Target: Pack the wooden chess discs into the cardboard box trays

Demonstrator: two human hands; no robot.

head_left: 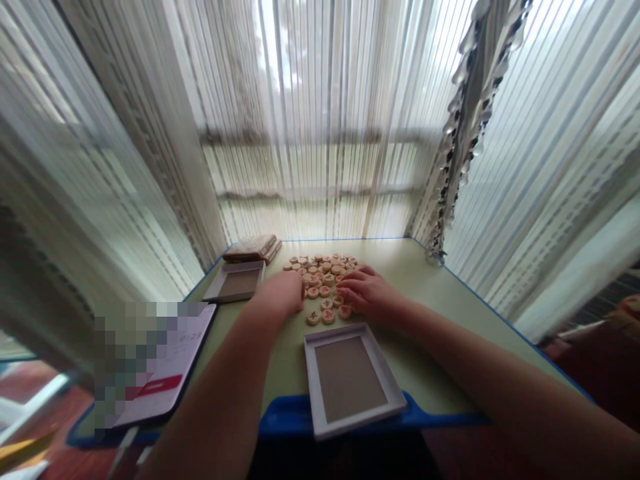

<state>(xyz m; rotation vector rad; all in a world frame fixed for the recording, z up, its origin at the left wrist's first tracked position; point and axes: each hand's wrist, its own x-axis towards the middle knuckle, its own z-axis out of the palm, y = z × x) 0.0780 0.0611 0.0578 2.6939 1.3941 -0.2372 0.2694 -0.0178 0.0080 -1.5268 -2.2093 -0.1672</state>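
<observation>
Round wooden Chinese chess pieces (327, 279) lie heaped on a pale green table, some showing red or black characters. At the left side of the heap is my left hand (284, 293), back turned to me; its fingers bend down beside the pieces and are mostly hidden. My right hand (369, 292) rests at the heap's right side, fingers stretched out and slightly apart, touching pieces. Nearest to me, between my forearms, a shallow white box tray (310, 380) with a brown bottom sits over the table's front edge.
A second shallow box tray (213, 285) stands at the left, with a folded brown cloth-like stack (253, 248) behind it. A tablet (187, 357) showing a timer lies at the front left. Striped sheer curtains (320, 173) hang around the table's (425, 273) far side.
</observation>
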